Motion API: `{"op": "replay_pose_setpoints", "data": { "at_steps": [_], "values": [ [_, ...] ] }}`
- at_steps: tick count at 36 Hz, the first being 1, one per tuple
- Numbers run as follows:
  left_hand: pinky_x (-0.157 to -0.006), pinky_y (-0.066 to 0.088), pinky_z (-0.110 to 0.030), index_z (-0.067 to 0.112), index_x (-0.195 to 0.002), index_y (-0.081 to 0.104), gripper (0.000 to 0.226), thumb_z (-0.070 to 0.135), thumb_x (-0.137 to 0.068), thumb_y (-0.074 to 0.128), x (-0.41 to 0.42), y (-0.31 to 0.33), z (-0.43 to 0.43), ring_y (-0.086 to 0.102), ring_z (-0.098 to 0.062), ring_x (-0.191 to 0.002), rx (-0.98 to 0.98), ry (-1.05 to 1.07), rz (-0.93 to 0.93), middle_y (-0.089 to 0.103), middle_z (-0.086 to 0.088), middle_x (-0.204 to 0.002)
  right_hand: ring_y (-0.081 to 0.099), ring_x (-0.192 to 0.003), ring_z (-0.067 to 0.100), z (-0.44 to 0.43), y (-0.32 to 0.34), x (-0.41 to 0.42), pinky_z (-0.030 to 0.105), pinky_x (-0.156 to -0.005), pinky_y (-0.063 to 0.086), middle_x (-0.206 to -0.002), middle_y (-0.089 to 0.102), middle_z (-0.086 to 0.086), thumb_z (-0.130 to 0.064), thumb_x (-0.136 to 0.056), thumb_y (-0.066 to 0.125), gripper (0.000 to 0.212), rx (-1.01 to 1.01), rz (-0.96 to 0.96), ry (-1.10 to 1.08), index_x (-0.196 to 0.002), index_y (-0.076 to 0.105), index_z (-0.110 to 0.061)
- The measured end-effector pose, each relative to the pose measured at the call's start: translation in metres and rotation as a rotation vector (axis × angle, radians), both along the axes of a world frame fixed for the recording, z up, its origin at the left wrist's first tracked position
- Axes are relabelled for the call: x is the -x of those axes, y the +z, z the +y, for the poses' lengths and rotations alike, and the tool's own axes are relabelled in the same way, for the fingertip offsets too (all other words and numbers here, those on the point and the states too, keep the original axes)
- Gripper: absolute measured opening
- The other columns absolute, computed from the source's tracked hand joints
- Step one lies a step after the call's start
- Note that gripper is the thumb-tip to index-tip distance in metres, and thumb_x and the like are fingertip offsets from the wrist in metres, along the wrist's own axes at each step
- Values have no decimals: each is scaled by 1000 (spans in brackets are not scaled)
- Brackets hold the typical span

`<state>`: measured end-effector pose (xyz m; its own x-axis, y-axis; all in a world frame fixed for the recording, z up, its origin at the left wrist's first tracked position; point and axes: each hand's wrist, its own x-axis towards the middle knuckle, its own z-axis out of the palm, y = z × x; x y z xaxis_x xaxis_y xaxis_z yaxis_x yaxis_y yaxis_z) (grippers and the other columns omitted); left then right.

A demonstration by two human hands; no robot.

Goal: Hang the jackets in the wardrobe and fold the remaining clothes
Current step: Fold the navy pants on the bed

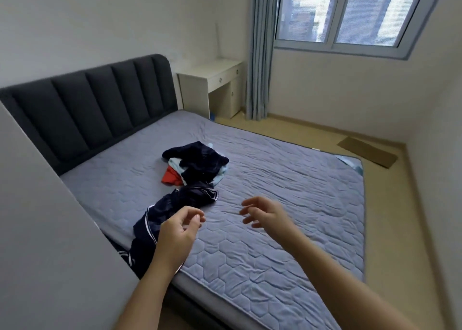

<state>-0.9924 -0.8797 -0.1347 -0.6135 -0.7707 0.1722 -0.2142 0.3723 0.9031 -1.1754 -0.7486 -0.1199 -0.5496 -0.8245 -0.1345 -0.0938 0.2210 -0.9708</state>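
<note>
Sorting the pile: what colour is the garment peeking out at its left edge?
Red-orange garment, head view.

Grey quilted mattress [287,179], dark padded headboard [95,104], white desk [212,79], blue curtain [260,54], window [350,12].

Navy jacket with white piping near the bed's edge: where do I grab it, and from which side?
Probably the bunched far end of the navy jacket, lying on the mattress; its other end droops over the bed's edge. Come from the right, where the right hand hovers; the clothes pile crowds the far side.
</note>
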Motion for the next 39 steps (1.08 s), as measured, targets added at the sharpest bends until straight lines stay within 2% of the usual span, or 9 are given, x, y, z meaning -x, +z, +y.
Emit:
{"op": "replay_pose_setpoints", "data": {
  "at_steps": [6, 10, 18, 24, 27, 30, 35, 37, 39],
  "values": [
    [-72, 48, -18, 27, -72, 64, 28, 5, -88, 57, 34, -83, -89, 65, -7, -75, -64, 61, -268, 70, 11, -73, 68, -73, 11, -70, -63, 52, 24, -64, 50, -88, 72, -3, -7, -94, 47, 21, -187, -151, -28, -95, 63, -21],
    [-62, 41, -6, 30, -70, 61, 26, 11, -87, 57, 56, -139, -152, 61, -1, -72, -107, 70, -449, 68, 12, -71, 68, -71, 13, -126, -110, 83, 25, -61, 51, -90, 73, 0, -9, -92, 50, 17, -314, -289, -70, -99, 64, -16],
    [-73, 50, -31, 34, -72, 59, 22, 17, -86, 55, 84, -241, -280, 60, -15, -77, -173, 95, -735, 66, 8, -80, 58, -62, 16, -242, -215, 108, 24, -55, 39, -89, 65, 8, -3, -93, 42, 20, -485, -405, -148, -101, 59, -9],
    [-75, 47, -30, 28, -98, 58, 14, 22, -88, 52, 93, -331, -360, 56, -13, -91, -55, 80, -1001, 59, 6, -108, 54, -56, 13, -313, -322, 103, 19, -45, 33, -82, 63, 5, -4, -90, 42, 17, -636, -333, -36, -89, 56, -14],
    [-76, 43, -28, 27, -123, 48, 33, 27, -89, 53, 104, -376, -397, 48, -15, -111, 35, 71, -1098, 47, 5, -127, 52, -52, 13, -351, -378, 100, 17, -42, 30, -78, 62, 5, -2, -87, 42, 18, -670, -360, -16, -85, 56, -15],
    [-90, 44, -31, 24, -141, 30, 60, 32, -88, 58, 117, -410, -429, 39, -21, -126, 79, 87, -1167, 32, -1, -145, 52, -52, 13, -381, -420, 96, 16, -42, 31, -76, 62, 5, -4, -85, 43, 18, -703, -373, 22, -81, 57, -16],
    [-109, 33, -41, 20, -151, 2, 88, 43, -89, 60, 133, -462, -473, 12, -30, -145, 90, 155, -1229, 2, -9, -159, 53, -55, 11, -418, -474, 90, 15, -38, 34, -83, 63, 5, -6, -86, 45, 17, -720, -372, 74, -83, 55, -19],
    [-112, 28, -43, 19, -151, 3, 86, 45, -90, 57, 135, -478, -484, 11, -30, -145, 106, 178, -1254, 4, -9, -159, 54, -57, 11, -427, -491, 87, 15, -39, 35, -86, 63, 6, -7, -87, 45, 17, -730, -374, 93, -82, 55, -20],
    [-106, 33, -40, 20, -147, 23, 66, 38, -92, 55, 134, -490, -492, 31, -27, -137, 150, 206, -1248, 28, -7, -152, 54, -59, 12, -432, -505, 83, 14, -40, 35, -88, 62, 6, -7, -86, 46, 16, -748, -372, 104, -82, 54, -20]
  ]
}}
